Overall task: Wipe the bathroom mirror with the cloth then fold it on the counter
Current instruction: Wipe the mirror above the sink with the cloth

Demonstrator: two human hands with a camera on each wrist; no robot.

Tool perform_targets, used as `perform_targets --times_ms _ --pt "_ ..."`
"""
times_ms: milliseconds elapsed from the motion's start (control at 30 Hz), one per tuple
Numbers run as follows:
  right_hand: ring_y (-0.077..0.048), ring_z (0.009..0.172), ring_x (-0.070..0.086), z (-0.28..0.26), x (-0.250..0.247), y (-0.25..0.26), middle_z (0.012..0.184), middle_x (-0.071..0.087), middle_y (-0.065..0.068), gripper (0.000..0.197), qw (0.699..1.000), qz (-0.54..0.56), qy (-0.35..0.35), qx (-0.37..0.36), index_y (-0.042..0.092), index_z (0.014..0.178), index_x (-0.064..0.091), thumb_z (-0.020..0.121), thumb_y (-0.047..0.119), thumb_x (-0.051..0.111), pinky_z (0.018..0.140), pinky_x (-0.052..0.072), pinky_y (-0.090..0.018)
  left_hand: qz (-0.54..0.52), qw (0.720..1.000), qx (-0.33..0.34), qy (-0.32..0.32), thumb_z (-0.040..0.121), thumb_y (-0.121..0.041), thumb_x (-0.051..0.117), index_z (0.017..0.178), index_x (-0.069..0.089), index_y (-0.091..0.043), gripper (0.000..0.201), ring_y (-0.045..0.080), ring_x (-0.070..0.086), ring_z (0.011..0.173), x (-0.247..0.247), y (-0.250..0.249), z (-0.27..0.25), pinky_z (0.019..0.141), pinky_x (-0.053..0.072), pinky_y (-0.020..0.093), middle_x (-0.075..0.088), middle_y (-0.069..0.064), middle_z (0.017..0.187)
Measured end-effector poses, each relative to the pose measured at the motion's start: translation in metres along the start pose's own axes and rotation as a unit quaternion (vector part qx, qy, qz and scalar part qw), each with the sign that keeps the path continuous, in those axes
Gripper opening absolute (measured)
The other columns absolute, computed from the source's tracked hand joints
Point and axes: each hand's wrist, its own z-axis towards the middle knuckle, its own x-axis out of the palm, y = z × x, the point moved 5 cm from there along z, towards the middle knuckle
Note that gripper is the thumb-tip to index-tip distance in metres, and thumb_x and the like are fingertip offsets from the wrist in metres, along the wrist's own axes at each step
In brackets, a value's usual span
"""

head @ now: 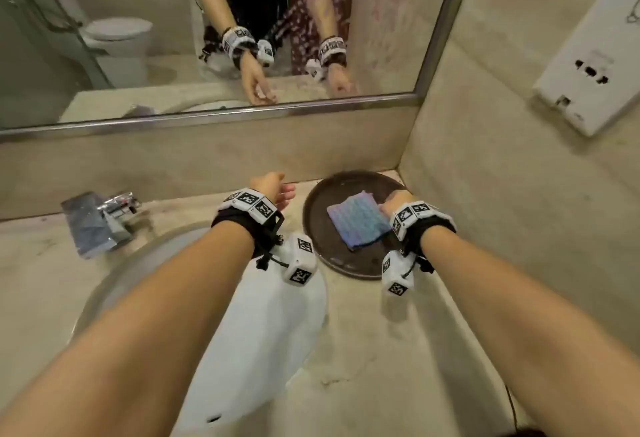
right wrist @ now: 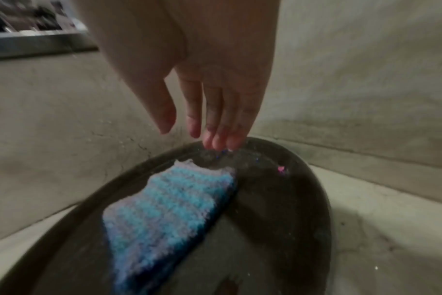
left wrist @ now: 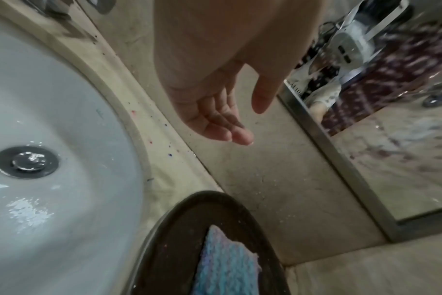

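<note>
A folded blue and lilac striped cloth point(head: 356, 222) point(right wrist: 162, 211) point(left wrist: 227, 265) lies on a round dark tray point(head: 318, 235) point(right wrist: 285, 215) point(left wrist: 174, 249) in the counter's right corner. My right hand point(head: 394, 201) point(right wrist: 189, 127) hovers over the cloth's far right corner with straight fingers, holding nothing. My left hand point(head: 277, 190) point(left wrist: 247, 119) hangs open above the counter left of the tray, palm empty. The mirror point(head: 242, 3) point(left wrist: 391, 139) fills the wall above the backsplash and reflects both arms.
A white sink basin point(head: 263, 332) point(left wrist: 50, 139) sits under my left forearm, with a chrome tap point(head: 117, 206) behind it. A white wall dispenser point(head: 588, 55) hangs on the right wall. Beige stone counter point(head: 398, 350) runs toward me.
</note>
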Motion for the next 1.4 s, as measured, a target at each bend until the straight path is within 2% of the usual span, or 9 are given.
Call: perform_targets --times_ms 167,333,467,633,833,967,1167,1233,1400 --pt "-0.032 0.105 0.06 0.007 0.019 -0.018 0.117 0.063 -0.014 0.038 0.997 0.035 0.02 0.064 0.007 0.114 0.061 0.083 0.029 0.065 0.085 0.048 -0.031 0.034 0.999 -0.012 0.001 0.097 -0.018 0.04 0.082 0.049 -0.011 0.019 0.003 0.05 0.027 0.01 0.016 0.024 0.051 0.037 0.02 0.056 -0.006 0.035" --pt "-0.035 0.104 0.06 0.009 0.029 -0.018 0.117 0.061 -0.018 0.035 0.997 0.019 0.007 0.075 0.004 0.115 0.057 0.083 0.017 0.061 0.077 0.047 -0.033 0.039 0.998 -0.031 0.032 0.096 -0.018 0.041 0.076 0.048 -0.015 0.022 0.01 0.054 0.049 0.02 0.029 0.041 0.052 0.039 0.021 0.058 0.002 0.069" --pt "-0.034 0.101 0.06 0.007 0.01 0.0 0.108 0.064 -0.015 0.009 0.997 0.046 -0.035 0.047 0.013 0.088 0.058 0.089 0.014 0.049 0.081 0.047 -0.035 0.07 0.997 -0.021 0.032 0.096 -0.014 0.039 0.074 0.048 -0.014 0.023 0.006 0.051 0.029 0.026 0.02 0.041 0.049 0.037 0.02 0.06 0.001 0.056" --pt "-0.019 0.069 0.052 -0.006 -0.049 0.054 0.066 0.052 0.001 0.03 0.98 0.168 -0.085 -0.063 0.023 0.058 0.043 0.08 0.007 0.057 0.062 0.042 -0.029 0.094 0.991 -0.001 0.094 0.097 -0.008 0.034 0.058 0.055 -0.009 0.044 0.003 0.047 0.024 0.043 -0.031 0.018 0.045 0.039 0.019 0.053 -0.005 0.032" --pt "-0.014 0.074 0.05 -0.059 -0.169 0.127 0.077 0.058 -0.009 0.011 0.931 0.254 -0.149 -0.217 0.011 0.081 0.062 0.079 0.001 0.065 0.061 0.039 -0.013 0.137 0.965 0.141 0.172 0.094 -0.005 0.045 0.089 0.055 -0.014 0.014 0.009 0.051 0.055 0.069 -0.126 -0.049 0.049 0.029 0.019 0.054 0.004 0.077" --pt "-0.015 0.079 0.056 -0.097 -0.249 0.166 0.085 0.064 -0.013 0.015 0.895 0.269 -0.204 -0.293 -0.002 0.093 0.068 0.079 -0.003 0.064 0.068 0.044 -0.019 0.218 0.908 0.311 0.177 0.088 -0.003 0.056 0.129 0.051 -0.01 0.042 0.017 0.054 0.092 0.073 -0.197 -0.103 0.061 0.04 0.022 0.059 0.006 0.105" --pt "-0.003 0.06 0.048 -0.148 -0.334 0.214 0.068 0.058 -0.003 0.017 0.848 0.305 -0.244 -0.357 -0.013 0.094 0.065 0.077 -0.008 0.065 0.055 0.04 -0.005 0.264 0.831 0.469 0.144 0.084 -0.002 0.063 0.111 0.06 0.0 0.027 0.017 0.054 0.084 0.068 -0.28 -0.175 0.065 0.044 0.017 0.063 0.012 0.094" --pt "-0.003 0.059 0.048 -0.156 -0.353 0.223 0.064 0.056 0.002 0.008 0.834 0.327 -0.257 -0.363 -0.006 0.084 0.065 0.076 -0.005 0.068 0.055 0.041 -0.009 0.262 0.819 0.497 0.113 0.084 -0.007 0.065 0.091 0.064 -0.007 0.008 0.011 0.053 0.073 0.063 -0.301 -0.191 0.055 0.039 0.01 0.062 0.002 0.083" --pt "-0.01 0.062 0.051 -0.168 -0.381 0.234 0.065 0.055 -0.001 0.033 0.798 0.411 -0.247 -0.366 0.016 0.059 0.046 0.077 0.004 0.072 0.06 0.044 -0.024 0.255 0.791 0.552 0.068 0.08 -0.014 0.071 0.061 0.047 -0.021 0.032 0.003 0.042 0.056 0.048 -0.339 -0.22 0.044 0.032 0.005 0.048 -0.008 0.061"
